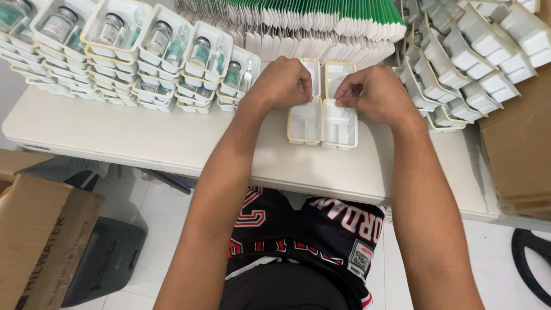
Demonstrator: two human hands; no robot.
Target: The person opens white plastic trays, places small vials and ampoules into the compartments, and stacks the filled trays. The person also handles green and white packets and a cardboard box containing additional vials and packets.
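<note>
Left hand (pixel 282 83) and right hand (pixel 370 92) pinch two joined empty plastic trays (pixel 322 117); a sideways jerk may topple the near-left stacked vial trays (pixel 232 86).

We see a pale, off-white tabletop (pixel 132 135) running across the view, its near edge rounded. In the middle, just in front of us, two empty white plastic trays (pixel 323 117) lie side by side, touching. To the left, stacks of filled trays (pixel 143 63) stand in a slanting row, each top tray holding a small glass vial and an ampoule. Along the far edge we find a long row of folded green-and-white cartons (pixel 321 26) packed upright. To the right, heaps of empty white trays (pixel 470 51) overlap one another, and flattened brown cardboard (pixel 519 143) lies at the tabletop's right end.
</note>
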